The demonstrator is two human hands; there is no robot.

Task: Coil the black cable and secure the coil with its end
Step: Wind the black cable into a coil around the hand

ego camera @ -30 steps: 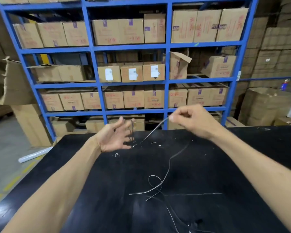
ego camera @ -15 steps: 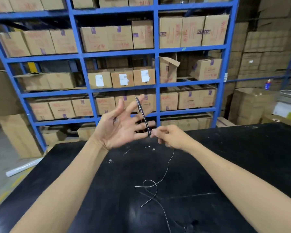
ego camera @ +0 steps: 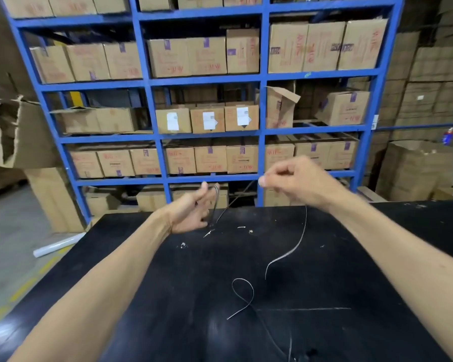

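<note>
The right hand (ego camera: pixel 296 181) pinches the cable (ego camera: pixel 298 244); the left hand (ego camera: pixel 194 210), fingers spread, carries the loops (ego camera: pixel 216 202). Wind with even tension so turns sit together

top-shelf box (ego camera: pixel 288 48), right bay: purple stamp "ADH"
box two along (ego camera: pixel 364 45): purple stamp, looks like "ADH", blurred
red print (ego camera: pixel 215 66) on cartons: illegible
white stickers (ego camera: pixel 172 121), middle shelf: too small to read
</note>
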